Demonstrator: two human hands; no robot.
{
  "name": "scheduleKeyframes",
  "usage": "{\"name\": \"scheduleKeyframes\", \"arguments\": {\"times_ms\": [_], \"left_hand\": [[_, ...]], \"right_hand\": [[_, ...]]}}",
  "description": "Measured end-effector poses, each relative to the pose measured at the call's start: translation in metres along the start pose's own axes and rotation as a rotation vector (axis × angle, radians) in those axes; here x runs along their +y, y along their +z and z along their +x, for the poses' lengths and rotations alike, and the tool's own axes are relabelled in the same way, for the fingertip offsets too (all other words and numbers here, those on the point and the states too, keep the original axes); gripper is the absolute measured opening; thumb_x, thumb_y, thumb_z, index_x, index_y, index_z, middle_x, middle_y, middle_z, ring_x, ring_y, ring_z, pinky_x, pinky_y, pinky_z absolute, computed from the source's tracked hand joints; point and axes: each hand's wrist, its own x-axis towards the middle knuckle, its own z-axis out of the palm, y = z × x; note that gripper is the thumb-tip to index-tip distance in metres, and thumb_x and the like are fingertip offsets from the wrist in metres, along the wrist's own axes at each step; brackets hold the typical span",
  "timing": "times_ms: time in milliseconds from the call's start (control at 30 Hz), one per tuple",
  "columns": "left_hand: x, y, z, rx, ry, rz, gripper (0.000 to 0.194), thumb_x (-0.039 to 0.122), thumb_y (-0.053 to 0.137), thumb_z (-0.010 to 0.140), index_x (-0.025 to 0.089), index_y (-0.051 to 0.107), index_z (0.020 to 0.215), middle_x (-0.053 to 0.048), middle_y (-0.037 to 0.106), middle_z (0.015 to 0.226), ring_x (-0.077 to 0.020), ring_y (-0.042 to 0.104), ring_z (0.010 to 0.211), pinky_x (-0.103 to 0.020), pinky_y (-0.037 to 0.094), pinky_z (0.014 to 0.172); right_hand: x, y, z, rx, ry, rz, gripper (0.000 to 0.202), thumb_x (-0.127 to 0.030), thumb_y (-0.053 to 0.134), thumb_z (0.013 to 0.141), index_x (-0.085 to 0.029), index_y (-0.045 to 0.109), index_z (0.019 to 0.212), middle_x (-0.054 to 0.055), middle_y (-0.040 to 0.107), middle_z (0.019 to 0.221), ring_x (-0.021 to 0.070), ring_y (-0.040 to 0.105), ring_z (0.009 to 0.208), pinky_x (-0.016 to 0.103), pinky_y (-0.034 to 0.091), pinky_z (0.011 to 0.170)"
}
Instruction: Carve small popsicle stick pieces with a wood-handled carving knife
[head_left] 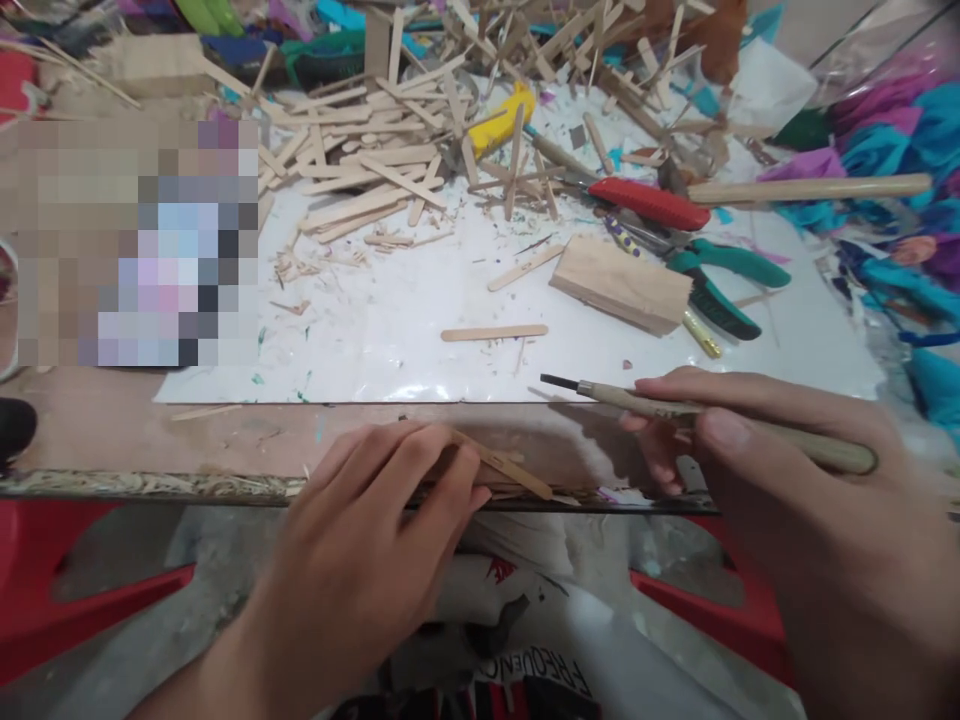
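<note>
My left hand [382, 510] is closed on a wooden craft stick [514, 470] at the table's front edge. The stick's right end sticks out past my fingers, with a small mark on it; its other end is hidden under the hand. In my right hand [772, 450] is a wood carving chisel [652, 400], held by its wooden handle. Its dark metal tip points left, above the edge of the white sheet [360, 350]. Another craft stick [495, 333] lies flat on the sheet beyond the tip. A wooden block [622, 285] sits behind it to the right.
A heap of craft sticks [375, 150] covers the back. Red-handled cutter [649, 202], green-handled pliers [727, 290] and a yellow tool [501, 118] lie at the back and right. Coloured fabric or paper [900, 150] crowds the right. A blurred-out area [165, 250] stands left.
</note>
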Motion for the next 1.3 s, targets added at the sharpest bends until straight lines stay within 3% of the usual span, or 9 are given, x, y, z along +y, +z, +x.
{"name": "scheduleKeyframes", "arguments": {"times_ms": [233, 400, 533, 667, 800, 933, 1100, 1300], "left_hand": [[0.006, 0.010, 0.013, -0.036, 0.109, 0.072, 0.028, 0.023, 0.062, 0.137, 0.009, 0.084, 0.147, -0.017, 0.094, 0.145, -0.0330, 0.086, 0.128, -0.050, 0.067, 0.113], [0.005, 0.009, 0.018, -0.101, 0.189, 0.099, 0.043, 0.037, 0.056, 0.141, 0.011, 0.079, 0.167, -0.020, 0.090, 0.160, -0.0356, 0.084, 0.137, -0.051, 0.063, 0.113], [0.010, 0.010, 0.018, -0.172, 0.199, 0.035, 0.053, 0.054, 0.058, 0.140, 0.018, 0.076, 0.175, -0.020, 0.085, 0.167, -0.0382, 0.078, 0.148, -0.055, 0.061, 0.117], [0.015, 0.013, 0.021, -0.258, 0.196, 0.019, 0.079, 0.077, 0.065, 0.132, 0.019, 0.069, 0.185, -0.023, 0.082, 0.170, -0.0413, 0.077, 0.151, -0.060, 0.062, 0.122], [0.014, 0.014, 0.020, -0.242, 0.185, 0.017, 0.084, 0.083, 0.077, 0.125, 0.017, 0.072, 0.177, -0.026, 0.080, 0.172, -0.0433, 0.076, 0.156, -0.062, 0.061, 0.130], [0.007, 0.009, 0.013, -0.217, 0.181, -0.017, 0.068, 0.076, 0.085, 0.124, 0.019, 0.076, 0.161, -0.026, 0.080, 0.176, -0.0424, 0.074, 0.164, -0.062, 0.058, 0.138], [-0.009, 0.001, 0.008, -0.189, 0.213, -0.068, 0.048, 0.055, 0.060, 0.140, 0.017, 0.076, 0.164, -0.020, 0.078, 0.183, -0.0355, 0.070, 0.172, -0.055, 0.052, 0.146], [-0.002, 0.001, 0.006, -0.128, 0.284, -0.129, 0.032, 0.035, 0.067, 0.139, 0.014, 0.088, 0.151, -0.009, 0.091, 0.160, -0.0280, 0.077, 0.153, -0.047, 0.053, 0.146]], "right_hand": [[0.006, -0.018, 0.005, 0.016, 0.033, -0.066, 0.032, -0.070, 0.111, 0.090, -0.042, 0.106, 0.104, 0.006, 0.084, 0.071, 0.0276, 0.077, 0.061, 0.038, 0.065, 0.054], [0.008, -0.033, 0.010, 0.002, -0.010, -0.249, 0.023, -0.060, 0.116, 0.079, -0.045, 0.106, 0.093, 0.010, 0.096, 0.088, 0.0344, 0.089, 0.069, 0.041, 0.074, 0.058], [0.010, -0.039, 0.010, -0.031, -0.033, -0.270, 0.025, -0.065, 0.114, 0.083, -0.047, 0.106, 0.098, 0.010, 0.098, 0.094, 0.0339, 0.094, 0.073, 0.037, 0.079, 0.065], [0.011, -0.037, 0.008, -0.025, -0.030, -0.255, 0.023, -0.066, 0.113, 0.088, -0.048, 0.106, 0.100, 0.009, 0.099, 0.096, 0.0327, 0.095, 0.072, 0.033, 0.078, 0.064], [0.008, -0.034, 0.009, -0.029, -0.065, -0.268, 0.018, -0.064, 0.113, 0.088, -0.051, 0.105, 0.097, 0.008, 0.098, 0.095, 0.0321, 0.095, 0.071, 0.032, 0.078, 0.064], [0.000, -0.033, 0.015, -0.058, -0.175, -0.340, 0.019, -0.067, 0.113, 0.085, -0.051, 0.103, 0.088, 0.008, 0.096, 0.089, 0.0377, 0.096, 0.074, 0.037, 0.080, 0.062], [-0.001, -0.030, 0.019, -0.213, -0.340, -0.434, 0.006, -0.056, 0.107, 0.097, -0.059, 0.103, 0.102, 0.003, 0.097, 0.097, 0.0367, 0.099, 0.082, 0.040, 0.086, 0.077], [0.007, -0.033, 0.024, -0.247, -0.409, -0.514, 0.016, -0.055, 0.105, 0.102, -0.059, 0.104, 0.118, 0.002, 0.100, 0.106, 0.0364, 0.101, 0.091, 0.044, 0.088, 0.087]]}}
